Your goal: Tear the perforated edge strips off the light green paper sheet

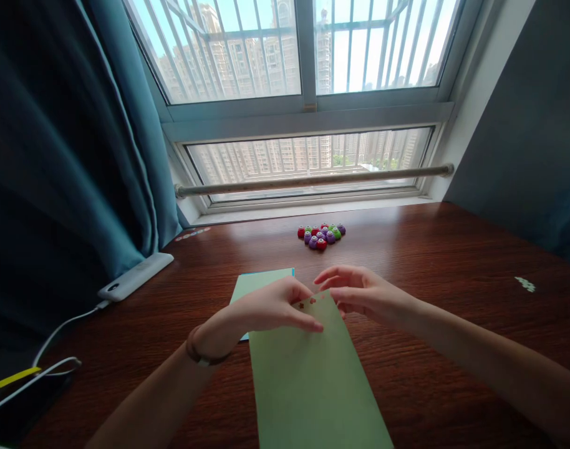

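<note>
My left hand (278, 305) grips the top edge of a light green sheet of paper (317, 380), thumb on the near face and the other fingers hidden behind it. Close to the sheet's top right corner are small flower-shaped marks, reddish brown like the table; I cannot tell for sure whether they are punched holes. At that corner, my right hand (362, 290) pinches the paper's edge, its fingertips partly behind the sheet. Behind my left hand, a stack of pale green paper (261, 282) with a blue edge lies on the table.
Several small red, purple and green craft punches (321, 236) sit grouped near the window. Pale cut-out shapes (526, 284) lie at right, with more small pieces (193, 234) at far left. A white power strip (138, 275) and cable border the blue curtain (126, 156) on the brown table (434, 262).
</note>
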Motion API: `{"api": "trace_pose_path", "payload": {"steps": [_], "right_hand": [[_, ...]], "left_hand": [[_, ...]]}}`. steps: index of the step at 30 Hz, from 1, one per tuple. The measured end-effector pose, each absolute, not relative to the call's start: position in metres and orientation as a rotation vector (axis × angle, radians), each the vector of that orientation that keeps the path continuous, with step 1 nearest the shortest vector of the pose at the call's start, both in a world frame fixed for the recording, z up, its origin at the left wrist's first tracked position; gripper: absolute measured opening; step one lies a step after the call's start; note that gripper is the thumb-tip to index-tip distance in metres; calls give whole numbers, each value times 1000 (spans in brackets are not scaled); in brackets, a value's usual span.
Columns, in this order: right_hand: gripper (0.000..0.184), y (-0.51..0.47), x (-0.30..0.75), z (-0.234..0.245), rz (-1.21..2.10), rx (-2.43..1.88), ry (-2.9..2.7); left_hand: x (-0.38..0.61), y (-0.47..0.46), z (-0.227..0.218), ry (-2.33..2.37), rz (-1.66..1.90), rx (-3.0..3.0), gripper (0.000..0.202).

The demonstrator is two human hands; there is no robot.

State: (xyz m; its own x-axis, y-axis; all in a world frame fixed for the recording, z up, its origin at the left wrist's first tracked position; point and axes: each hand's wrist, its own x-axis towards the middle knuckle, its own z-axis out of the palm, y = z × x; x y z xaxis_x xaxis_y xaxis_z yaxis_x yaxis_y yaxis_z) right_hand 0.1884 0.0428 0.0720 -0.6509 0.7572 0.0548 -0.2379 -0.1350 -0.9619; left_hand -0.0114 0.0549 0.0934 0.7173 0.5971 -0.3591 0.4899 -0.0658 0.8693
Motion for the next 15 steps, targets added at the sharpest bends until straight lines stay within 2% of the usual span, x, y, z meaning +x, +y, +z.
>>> {"api": "trace_pose_path", "payload": {"steps": [2, 5, 11, 15], "right_hand": [[27, 37, 188, 67, 1968, -631, -1406], [24, 29, 187, 63, 1933, -698, -1349], [29, 21, 180, 64, 1752, -799, -1468], [35, 13, 178, 65, 1675, -784, -1553]], "left_hand": [[-14, 53, 95, 884, 58, 1689, 33], [-16, 50, 100, 874, 5, 1678, 29], [-13, 44, 105, 812, 291, 1693, 20], [-9, 39, 100, 784, 338, 1620, 20]]}}
